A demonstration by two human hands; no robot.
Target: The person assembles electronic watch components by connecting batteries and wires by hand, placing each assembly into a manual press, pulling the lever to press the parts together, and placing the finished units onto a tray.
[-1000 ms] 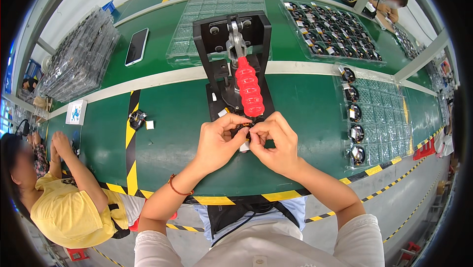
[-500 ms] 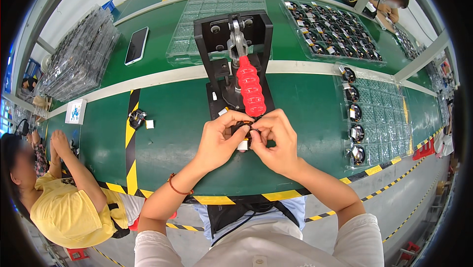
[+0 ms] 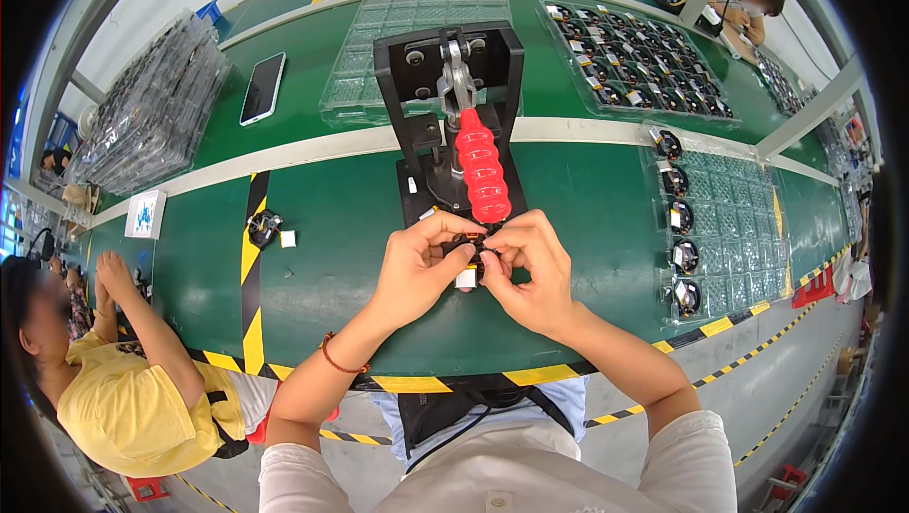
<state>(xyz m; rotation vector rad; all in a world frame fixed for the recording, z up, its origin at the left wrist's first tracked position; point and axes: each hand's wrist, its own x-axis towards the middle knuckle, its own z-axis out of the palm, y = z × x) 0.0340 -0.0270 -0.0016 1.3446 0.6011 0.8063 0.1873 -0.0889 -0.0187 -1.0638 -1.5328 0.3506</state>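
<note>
Both my hands meet over the near end of a black toggle-clamp press (image 3: 398, 87) with a ribbed red handle (image 3: 483, 172). Between them is a small black round electronic part with a white block (image 3: 466, 277) hanging from its near side. My left hand (image 3: 421, 262) is closed, thumb and fingers pinching the part's left side. My right hand (image 3: 532, 267) is closed too, thumb and forefinger pinched at its right edge; fingers cover much of the part. To the left, a similar black round assembly (image 3: 264, 227) with a white block (image 3: 289, 238) lies on the green table.
A clear tray (image 3: 729, 229) at right holds several black round parts along its left column. A full tray (image 3: 644, 59) lies behind it. Stacked clear trays (image 3: 151, 106), a phone (image 3: 263, 89) and a small white box (image 3: 145, 214) are left. A yellow-shirted person (image 3: 142, 399) sits left.
Almost nothing differs. My left hand and the part have shifted very slightly, with both hands still pinching it.
</note>
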